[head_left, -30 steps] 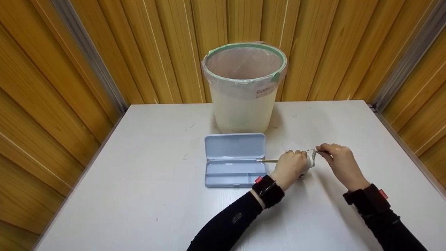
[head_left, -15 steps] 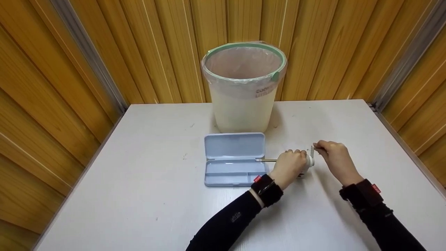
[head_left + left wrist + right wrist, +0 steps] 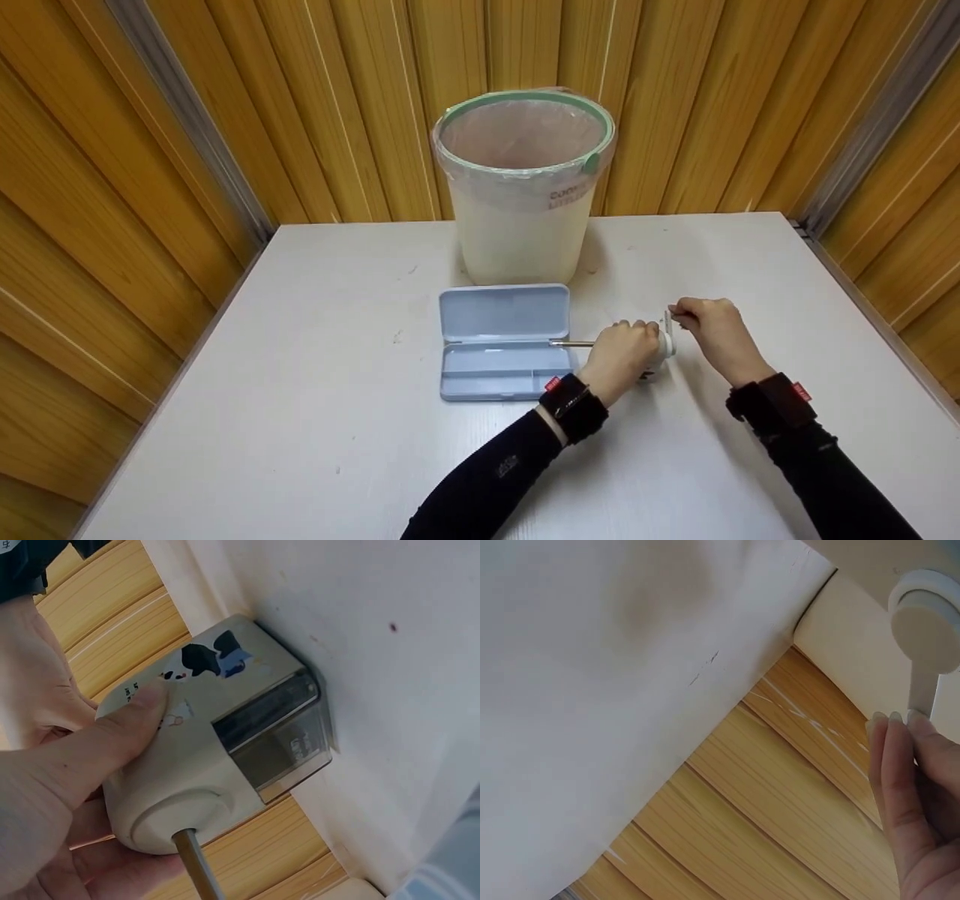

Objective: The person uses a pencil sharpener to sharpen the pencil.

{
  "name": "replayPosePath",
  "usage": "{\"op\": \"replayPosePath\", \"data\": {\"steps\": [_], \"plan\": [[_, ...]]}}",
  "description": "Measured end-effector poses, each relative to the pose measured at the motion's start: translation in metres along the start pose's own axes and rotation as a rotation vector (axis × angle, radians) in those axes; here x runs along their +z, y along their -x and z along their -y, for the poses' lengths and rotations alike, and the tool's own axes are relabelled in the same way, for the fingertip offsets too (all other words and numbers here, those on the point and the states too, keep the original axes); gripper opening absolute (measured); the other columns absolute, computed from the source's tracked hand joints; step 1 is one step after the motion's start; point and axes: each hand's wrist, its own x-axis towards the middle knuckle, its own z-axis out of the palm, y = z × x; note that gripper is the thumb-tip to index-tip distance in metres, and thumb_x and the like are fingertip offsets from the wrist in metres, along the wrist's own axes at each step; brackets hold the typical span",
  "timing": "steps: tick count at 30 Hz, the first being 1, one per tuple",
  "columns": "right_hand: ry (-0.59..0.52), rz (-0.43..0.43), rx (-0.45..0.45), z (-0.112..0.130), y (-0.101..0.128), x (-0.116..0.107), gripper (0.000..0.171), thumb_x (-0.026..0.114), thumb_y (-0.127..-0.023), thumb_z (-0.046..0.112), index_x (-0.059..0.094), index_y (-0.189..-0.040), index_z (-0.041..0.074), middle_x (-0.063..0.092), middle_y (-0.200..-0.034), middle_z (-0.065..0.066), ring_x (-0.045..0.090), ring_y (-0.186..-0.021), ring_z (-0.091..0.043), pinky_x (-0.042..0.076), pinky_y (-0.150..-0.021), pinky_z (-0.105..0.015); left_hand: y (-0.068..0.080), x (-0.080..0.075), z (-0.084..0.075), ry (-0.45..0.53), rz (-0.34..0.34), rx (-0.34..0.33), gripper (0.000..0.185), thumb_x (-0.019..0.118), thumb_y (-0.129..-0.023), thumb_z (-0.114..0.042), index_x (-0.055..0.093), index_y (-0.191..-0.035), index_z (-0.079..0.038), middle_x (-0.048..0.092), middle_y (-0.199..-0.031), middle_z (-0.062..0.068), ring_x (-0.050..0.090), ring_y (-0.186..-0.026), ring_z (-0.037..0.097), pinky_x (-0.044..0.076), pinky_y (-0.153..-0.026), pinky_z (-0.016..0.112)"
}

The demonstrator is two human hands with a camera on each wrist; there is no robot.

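A cream hand-crank pencil sharpener with dark and blue printed pictures and a see-through shavings drawer sits on the white table. My left hand grips its body from above, thumb laid across the printed side. Out of the sharpener's round front sticks a pencil, its far end reaching over the edge of the pencil case in the head view. On the opposite side, my right hand pinches the end of the crank handle between thumb and fingertips. In the head view the left hand hides most of the sharpener.
A light blue pencil case lies opened flat left of the sharpener, its compartments showing. Behind it stands a tall cream bin with a green rim and a clear liner. Wood-panelled walls enclose the table.
My right hand has shifted left and slightly away from me, turning the crank handle from leaning right to about upright. The left hand, sharpener and pencil stay nearly in place.
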Motion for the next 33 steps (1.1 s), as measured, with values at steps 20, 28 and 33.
{"op": "replayPosePath", "data": {"steps": [20, 28, 33], "plan": [[-0.024, 0.13, 0.031, -0.0084, -0.008, -0.0005, 0.004, 0.069, -0.084, -0.006, 0.071, -0.081, -0.005, 0.073, -0.081, -0.02, 0.069, -0.07, -0.029, 0.052, -0.058, -0.025, 0.0019, 0.002, 0.0015, -0.008, -0.015, 0.0, 0.018, 0.059, -0.094, -0.015, 0.069, -0.108, -0.018, 0.069, -0.088, -0.01, 0.063, -0.072, 0.005, 0.054, -0.059, 0.016], [-0.029, 0.127, 0.027, -0.0102, -0.0083, -0.0012, 0.005, 0.07, -0.084, -0.003, 0.07, -0.082, -0.008, 0.073, -0.081, -0.02, 0.069, -0.069, -0.028, 0.053, -0.058, -0.024, 0.0022, 0.0012, 0.001, -0.02, -0.043, -0.002, 0.018, 0.06, -0.093, -0.016, 0.07, -0.107, -0.019, 0.069, -0.087, -0.01, 0.062, -0.07, 0.004, 0.053, -0.058, 0.016], [-0.034, 0.13, 0.029, -0.0102, -0.0089, -0.0013, 0.005, 0.07, -0.084, -0.003, 0.071, -0.082, -0.007, 0.073, -0.08, -0.019, 0.068, -0.068, -0.027, 0.051, -0.058, -0.023, 0.0026, 0.0022, 0.0015, -0.02, -0.04, -0.003, 0.018, 0.06, -0.093, -0.016, 0.07, -0.108, -0.019, 0.069, -0.088, -0.01, 0.062, -0.071, 0.004, 0.053, -0.057, 0.016]]}}
